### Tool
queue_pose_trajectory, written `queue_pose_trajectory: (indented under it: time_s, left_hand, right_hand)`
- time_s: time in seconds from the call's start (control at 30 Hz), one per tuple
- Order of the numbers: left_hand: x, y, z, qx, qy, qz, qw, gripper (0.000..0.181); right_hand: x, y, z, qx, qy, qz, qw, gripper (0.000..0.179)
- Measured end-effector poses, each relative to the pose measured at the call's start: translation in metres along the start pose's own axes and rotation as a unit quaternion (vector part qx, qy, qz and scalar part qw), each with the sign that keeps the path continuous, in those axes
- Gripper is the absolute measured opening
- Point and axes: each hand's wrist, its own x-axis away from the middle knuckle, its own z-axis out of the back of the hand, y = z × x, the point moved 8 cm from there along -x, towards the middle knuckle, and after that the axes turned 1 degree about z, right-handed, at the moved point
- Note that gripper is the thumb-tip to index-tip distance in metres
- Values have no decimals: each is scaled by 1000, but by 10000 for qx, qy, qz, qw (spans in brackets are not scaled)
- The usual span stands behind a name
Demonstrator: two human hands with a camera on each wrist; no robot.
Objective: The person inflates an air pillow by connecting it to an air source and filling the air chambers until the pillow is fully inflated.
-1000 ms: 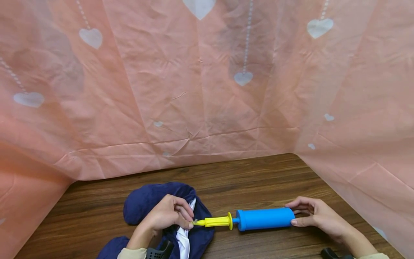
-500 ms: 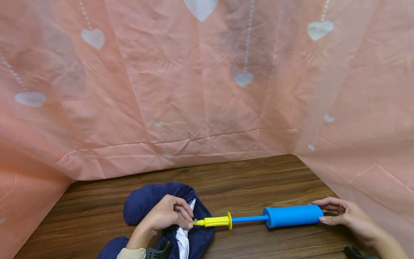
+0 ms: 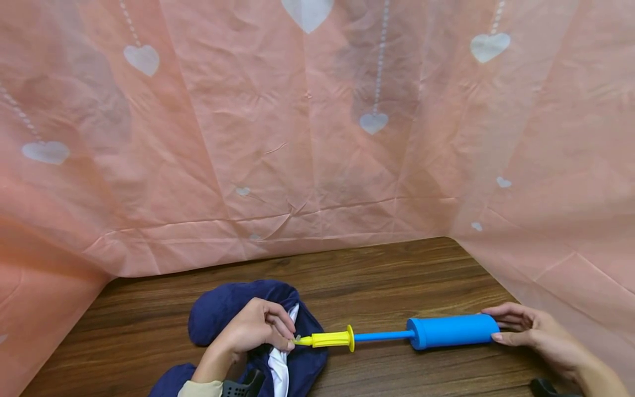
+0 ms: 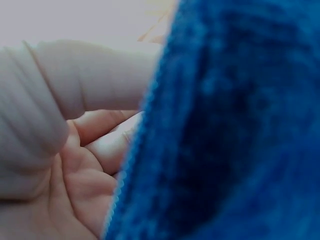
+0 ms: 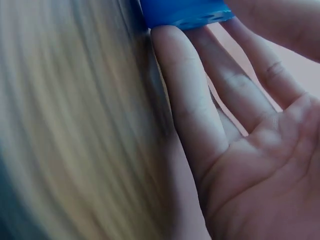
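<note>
A hand air pump with a blue barrel (image 3: 453, 332) lies across the table, its blue rod drawn well out of the barrel. At its left end a yellow handle (image 3: 331, 339) narrows to a nozzle. My left hand (image 3: 255, 328) pinches the nozzle's tip at a small clear valve (image 3: 297, 338) by the opening of a navy neck pillow (image 3: 230, 303). White lining (image 3: 279, 369) shows through that opening. With thumb and fingertips, my right hand (image 3: 541, 336) holds the barrel's far end; the right wrist view shows the fingers at the barrel's blue rim (image 5: 192, 15). Pillow fabric hides the left fingertips in the left wrist view.
Everything lies on a dark wood-grain table (image 3: 397, 275). A pink curtain (image 3: 307, 138) with white hearts hangs behind it and along both sides. Black wrist devices (image 3: 243, 386) sit on both wrists.
My right hand has pulled the pump barrel to the right, baring a long stretch of rod; over the last half second it barely moves. My left hand stays at the nozzle.
</note>
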Motion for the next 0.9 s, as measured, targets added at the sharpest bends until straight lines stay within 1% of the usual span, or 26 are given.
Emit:
queue_pose_trajectory:
  time_s: [0.1, 0.17, 0.33, 0.63, 0.77, 0.9]
  left_hand:
    - [0, 1, 1, 3, 11, -3, 10000, 30]
    - [0, 1, 1, 2, 18, -4, 10000, 29]
    - [1, 2, 2, 19, 37, 0, 10000, 29]
    - [0, 0, -1, 86, -6, 33, 10000, 28]
    - [0, 0, -2, 150, -41, 51, 9999, 29]
    - [0, 1, -3, 180, -50, 79, 9998, 30]
  right_hand:
    - [-6, -4, -11, -116, -125, 36, 9998, 37]
    - [-11, -6, -21, -226, -278, -13, 9994, 36]
    - [-22, -15, -45, -252, -486, -108, 9984, 34]
    - [-36, -31, -84, -198, -474, -93, 9986, 44]
    - [-39, -35, -95, -240, -526, -176, 9982, 47]
    - [-40, -36, -98, -250, -524, -196, 9981, 48]
